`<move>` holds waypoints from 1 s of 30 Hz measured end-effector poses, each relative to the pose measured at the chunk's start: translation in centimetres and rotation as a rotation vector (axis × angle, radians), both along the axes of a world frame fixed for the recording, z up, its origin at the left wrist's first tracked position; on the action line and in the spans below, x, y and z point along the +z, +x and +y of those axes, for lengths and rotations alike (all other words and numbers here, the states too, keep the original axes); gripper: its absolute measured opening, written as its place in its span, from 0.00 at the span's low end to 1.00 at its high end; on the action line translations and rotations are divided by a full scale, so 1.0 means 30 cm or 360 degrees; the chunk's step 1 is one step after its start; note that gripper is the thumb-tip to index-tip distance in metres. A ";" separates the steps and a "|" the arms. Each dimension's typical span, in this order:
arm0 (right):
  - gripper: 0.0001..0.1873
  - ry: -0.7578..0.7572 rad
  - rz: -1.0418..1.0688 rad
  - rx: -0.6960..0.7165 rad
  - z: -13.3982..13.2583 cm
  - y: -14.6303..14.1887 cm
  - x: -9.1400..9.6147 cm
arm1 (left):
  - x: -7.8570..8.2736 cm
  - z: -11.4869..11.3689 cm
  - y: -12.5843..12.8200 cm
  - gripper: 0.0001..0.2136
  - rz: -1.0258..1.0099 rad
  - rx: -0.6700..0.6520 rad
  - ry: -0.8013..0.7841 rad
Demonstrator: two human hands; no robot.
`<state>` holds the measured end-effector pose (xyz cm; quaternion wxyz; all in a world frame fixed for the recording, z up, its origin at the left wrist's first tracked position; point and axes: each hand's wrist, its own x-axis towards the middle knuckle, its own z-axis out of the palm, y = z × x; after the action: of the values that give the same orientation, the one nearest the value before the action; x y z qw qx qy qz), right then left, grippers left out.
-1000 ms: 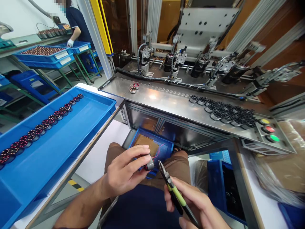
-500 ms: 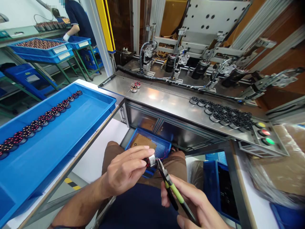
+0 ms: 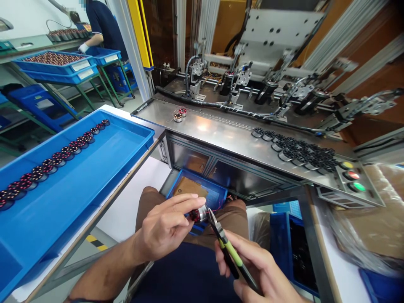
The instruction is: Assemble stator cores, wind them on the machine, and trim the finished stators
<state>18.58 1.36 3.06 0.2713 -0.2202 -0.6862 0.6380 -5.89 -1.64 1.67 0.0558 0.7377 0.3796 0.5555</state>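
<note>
Between the fingertips of my left hand is a small motor stator, a silver ring with dark red windings on its left side. It is tilted, and the fingers cover part of it. A thin red wire trails from its right end. My right hand is closed around the green and black handles of a pair of cutting pliers. The jaws of the pliers are at the right end of the stator, by the wire. Whether they touch the wire I cannot tell.
A blue tray on my left holds a row of wound stators. Two more stators sit on the metal ledge, with many black parts near the button box. Below is a blue bin. A co-worker stands far left.
The stator has turned slightly in my left fingers, showing more of its red windings. The pliers stay nearly in place. In the machine, the white plate has shifted a little.
</note>
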 end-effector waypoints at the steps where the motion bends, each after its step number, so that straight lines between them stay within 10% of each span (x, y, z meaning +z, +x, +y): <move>1: 0.43 -0.0016 -0.0005 -0.0005 -0.003 0.002 -0.003 | 0.000 -0.001 0.000 0.21 0.0013 0.0007 -0.0001; 30: 0.32 -0.0277 -0.0205 -0.0134 0.003 -0.007 -0.030 | -0.019 0.003 0.005 0.22 0.0028 0.0063 0.0023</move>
<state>18.36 1.45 2.17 0.2329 -0.3120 -0.6344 0.6678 -5.75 -1.54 1.09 0.0361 0.7352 0.3906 0.5527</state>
